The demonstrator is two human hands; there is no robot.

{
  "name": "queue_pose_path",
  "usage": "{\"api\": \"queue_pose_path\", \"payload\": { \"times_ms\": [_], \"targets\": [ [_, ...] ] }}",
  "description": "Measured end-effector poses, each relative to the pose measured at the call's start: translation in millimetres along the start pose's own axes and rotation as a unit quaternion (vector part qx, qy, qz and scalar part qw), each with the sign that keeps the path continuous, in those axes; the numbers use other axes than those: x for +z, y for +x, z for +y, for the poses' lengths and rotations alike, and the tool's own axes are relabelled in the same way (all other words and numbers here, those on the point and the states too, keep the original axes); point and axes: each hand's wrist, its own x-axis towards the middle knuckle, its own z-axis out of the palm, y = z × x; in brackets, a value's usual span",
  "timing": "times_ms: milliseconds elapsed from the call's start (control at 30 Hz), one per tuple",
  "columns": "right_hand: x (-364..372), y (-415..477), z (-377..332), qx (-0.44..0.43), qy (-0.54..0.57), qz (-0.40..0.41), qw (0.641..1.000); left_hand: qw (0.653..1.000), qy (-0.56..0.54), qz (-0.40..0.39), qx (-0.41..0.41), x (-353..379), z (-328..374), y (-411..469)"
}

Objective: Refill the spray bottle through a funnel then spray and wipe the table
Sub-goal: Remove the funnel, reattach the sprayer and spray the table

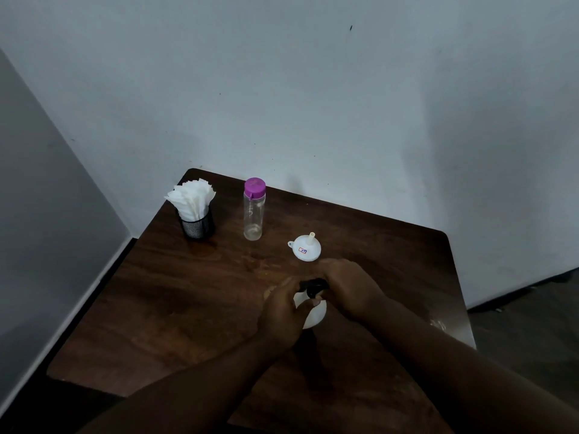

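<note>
Both hands clasped the white spray bottle (313, 313) mid-tabletop: left hand (283, 314) around its body, right hand (347, 288) over its black head (313, 286). Near the far left corner, a mesh cup (197, 227) held white napkins (191, 197); the capped clear bottle (254, 211) beside it looked empty.

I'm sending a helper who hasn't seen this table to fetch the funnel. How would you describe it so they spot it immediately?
On the dark wooden table, look just right of the clear bottle with the purple cap. The funnel lies mouth-down, spout up. It's the only small white cone, bearing a tiny red-and-blue sticker.
</note>
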Motion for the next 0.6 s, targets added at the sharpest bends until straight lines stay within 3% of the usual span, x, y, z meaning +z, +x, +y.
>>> {"api": "queue_pose_path", "payload": {
  "times_ms": [100,200,333,600],
  "targets": [
    [-0.4,-1.1,-1.3,-0.001,0.006,0.003,1.0,0.997,-0.006,0.072,-0.022,7.2,-2.0,1.5],
    [-2.5,-0.1,-2.0,0.003,0.02,-0.012,1.0,0.996,-0.042,-0.008,-0.077,0.7,12.8,5.6],
    [-4.4,3.0,-2.8,0.018,0.013,-0.015,1.0,0.989,-0.101,-0.014,-0.112,10.4,12.2,9.5],
    [1.0,4.4,1.3,0.023,0.011,-0.019,0.999,0.993,-0.106,-0.042,-0.032,-1.3,7.2,15.3]
  ]
}}
